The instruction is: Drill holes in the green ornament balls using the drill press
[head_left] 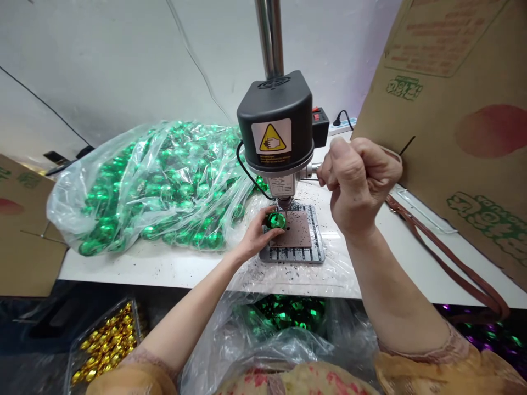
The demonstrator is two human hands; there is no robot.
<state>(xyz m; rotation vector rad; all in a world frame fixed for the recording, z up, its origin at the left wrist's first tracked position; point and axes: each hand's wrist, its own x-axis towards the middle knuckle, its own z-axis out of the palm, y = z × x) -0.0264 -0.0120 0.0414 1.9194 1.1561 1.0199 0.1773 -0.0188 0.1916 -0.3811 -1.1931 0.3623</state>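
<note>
A black bench drill press point(275, 123) with a yellow warning label stands on the white table. Under its chuck, a brown board point(300, 233) lies on the slotted metal base point(318, 249). My left hand point(256, 236) holds a shiny green faceted ball point(276, 220) between thumb and fingers, over the board's left edge beside the chuck. To the right of the drill head, my right hand point(356, 178) is raised and closed around the end of a feed lever point(309, 170), whose tip the fingers hide.
A large clear bag of green balls point(164, 186) fills the table's left side. Another open bag of green balls point(288, 312) sits below the front edge. Cardboard boxes point(465, 131) flank both sides. A brown strap point(444, 258) lies right; gold balls point(109, 343) are lower left.
</note>
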